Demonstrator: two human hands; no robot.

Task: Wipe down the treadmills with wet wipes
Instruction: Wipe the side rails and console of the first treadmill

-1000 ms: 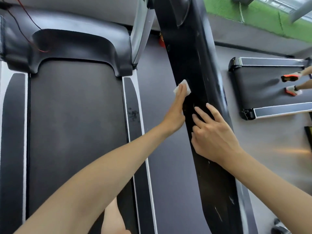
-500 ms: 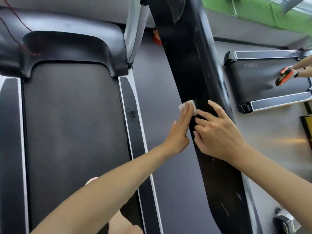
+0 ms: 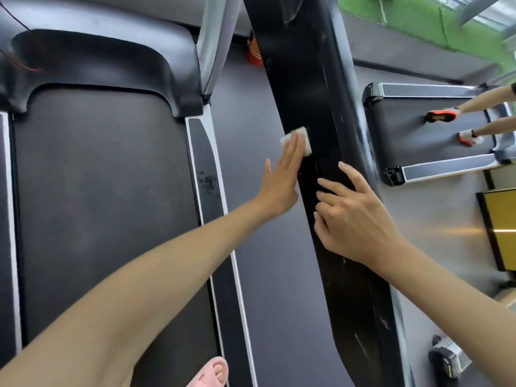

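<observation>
A long glossy black treadmill handrail (image 3: 307, 79) runs from the top centre down to the lower right. My left hand (image 3: 280, 177) presses a small folded white wet wipe (image 3: 297, 139) flat against the rail's left side with straight fingers. My right hand (image 3: 351, 216) rests on the rail just below and to the right, fingers spread and lightly bent, holding nothing. The treadmill's dark belt (image 3: 97, 205) and side strip (image 3: 208, 177) lie to the left, below the rail.
Another person's legs in orange-and-white shoes (image 3: 442, 115) stand on a second treadmill (image 3: 418, 129) at the right. My foot in a pink slipper (image 3: 213, 371) shows at the bottom. A yellow-faced object (image 3: 499, 227) sits at the right edge. Green turf (image 3: 418, 20) lies beyond.
My left hand slid the wipe down the rail toward my right hand, then back up a little. My right hand stayed on the rail.
</observation>
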